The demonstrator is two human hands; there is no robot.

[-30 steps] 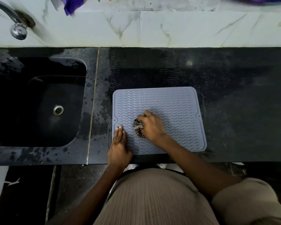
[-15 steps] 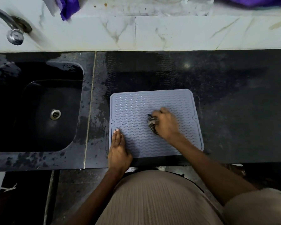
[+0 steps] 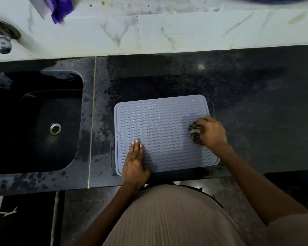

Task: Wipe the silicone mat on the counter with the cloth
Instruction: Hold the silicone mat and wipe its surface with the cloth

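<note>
Right hand (image 3: 212,133) gripped the cloth (image 3: 196,133) at the mat's (image 3: 158,125) right edge; unwiped mat lay leftward of it, toward the left hand (image 3: 134,164), pressed flat on the near-left corner.

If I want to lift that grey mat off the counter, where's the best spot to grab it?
Probably the far left corner of the mat, coming from the sink side. It lies flat, that corner is bare, the left hand presses the near left and the right hand holds the cloth on its right edge.
</note>
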